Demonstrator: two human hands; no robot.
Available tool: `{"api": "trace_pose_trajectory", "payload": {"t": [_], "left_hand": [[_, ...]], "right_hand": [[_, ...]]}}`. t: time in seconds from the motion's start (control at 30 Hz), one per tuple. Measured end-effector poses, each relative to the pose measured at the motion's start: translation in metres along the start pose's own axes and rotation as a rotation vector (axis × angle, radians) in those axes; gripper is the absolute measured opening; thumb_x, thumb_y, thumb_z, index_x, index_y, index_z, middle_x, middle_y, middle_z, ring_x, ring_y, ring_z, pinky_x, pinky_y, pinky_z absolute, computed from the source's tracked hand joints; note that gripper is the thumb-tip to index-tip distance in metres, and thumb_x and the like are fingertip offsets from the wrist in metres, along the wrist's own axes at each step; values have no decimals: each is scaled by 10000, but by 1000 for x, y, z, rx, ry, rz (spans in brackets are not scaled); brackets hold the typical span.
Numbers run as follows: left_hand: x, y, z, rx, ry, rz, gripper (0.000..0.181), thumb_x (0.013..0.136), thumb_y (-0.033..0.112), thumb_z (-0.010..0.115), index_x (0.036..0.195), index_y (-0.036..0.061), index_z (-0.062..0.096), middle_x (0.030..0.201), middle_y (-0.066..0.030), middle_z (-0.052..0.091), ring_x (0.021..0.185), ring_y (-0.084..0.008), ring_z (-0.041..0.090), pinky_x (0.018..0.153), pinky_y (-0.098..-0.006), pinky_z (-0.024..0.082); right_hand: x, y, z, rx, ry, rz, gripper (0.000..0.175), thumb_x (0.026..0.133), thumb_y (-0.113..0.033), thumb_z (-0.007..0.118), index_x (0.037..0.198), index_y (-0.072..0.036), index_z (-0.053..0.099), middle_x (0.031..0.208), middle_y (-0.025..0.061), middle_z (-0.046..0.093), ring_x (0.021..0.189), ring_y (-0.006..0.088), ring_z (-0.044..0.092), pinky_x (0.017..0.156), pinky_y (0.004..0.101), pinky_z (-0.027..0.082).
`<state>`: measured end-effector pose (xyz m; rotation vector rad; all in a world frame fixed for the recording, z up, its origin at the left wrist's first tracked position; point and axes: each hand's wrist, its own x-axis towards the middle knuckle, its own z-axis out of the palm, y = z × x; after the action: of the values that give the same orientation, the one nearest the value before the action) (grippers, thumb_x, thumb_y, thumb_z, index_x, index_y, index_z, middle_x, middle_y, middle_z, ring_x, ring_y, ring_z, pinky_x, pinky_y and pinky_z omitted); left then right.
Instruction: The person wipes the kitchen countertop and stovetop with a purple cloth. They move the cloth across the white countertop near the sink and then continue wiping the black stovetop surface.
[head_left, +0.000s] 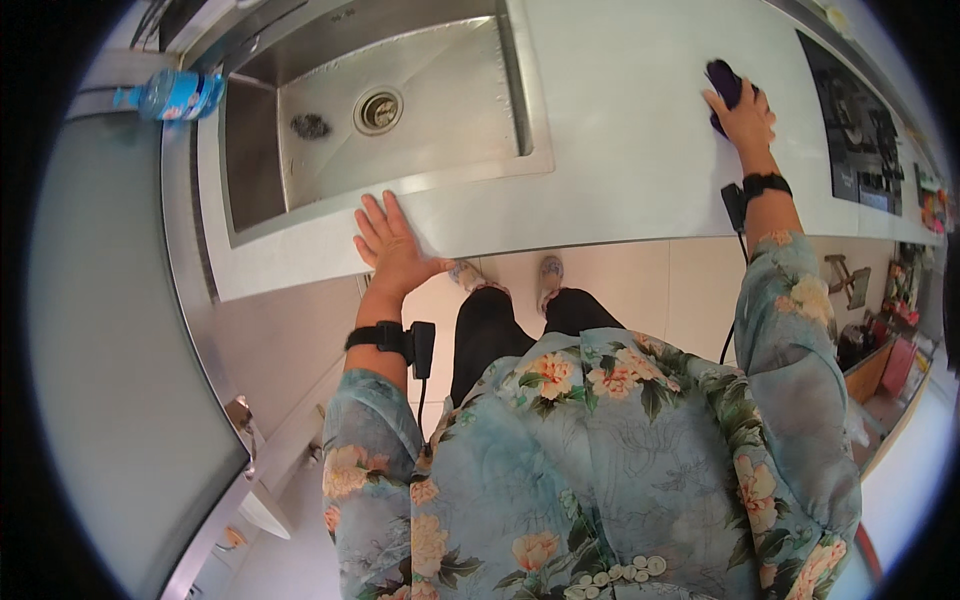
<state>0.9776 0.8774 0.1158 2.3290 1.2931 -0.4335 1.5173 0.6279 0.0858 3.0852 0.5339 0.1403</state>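
My right hand (744, 124) grips a dark purple cloth (724, 82) and presses it on the pale countertop (622, 150), to the right of the sink. Part of the cloth is covered by my fingers. Fingers spread, my left hand (391, 244) rests on the counter's front edge just below the sink and holds nothing. The stainless steel sink (427, 82) has a round drain (378, 111) in its floor. A dark mesh-like scouring pad (310, 127) lies left of that drain. Water drops cling along the sink's inner edges.
A blue plastic bottle (180, 95) is at the sink's far left corner, beside a frosted glass panel (97, 262). A black glass cooktop (851, 127) is set into the counter on the right. Below stands a small folding stool (849, 282) on the tiled floor.
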Motion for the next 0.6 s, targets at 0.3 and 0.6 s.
{"api": "trace_pose_trajectory", "payload": {"t": [0.3,0.6], "left_hand": [[-2,7,-7,-7,-51,-38,1569,501,414,974,1594,66,-97,1641,-272,-170,1510,-473,-178,1178,-622,-41],[-3,8,-7,1,-32,-50,1583,480,421,978,1599,90,-92,1649,-246,-182,1513,-456,-191,1181,-618,-57]], "right_hand": [[-4,-170,-16,132,118,-624,451,880,-313,665,1325,-301,592,1385,28,543,1150,405,547,881,543,540],[-198,-182,-54,211,63,-991,509,776,-127,697,1274,-215,640,1354,30,547,1085,341,552,776,475,507]]}}
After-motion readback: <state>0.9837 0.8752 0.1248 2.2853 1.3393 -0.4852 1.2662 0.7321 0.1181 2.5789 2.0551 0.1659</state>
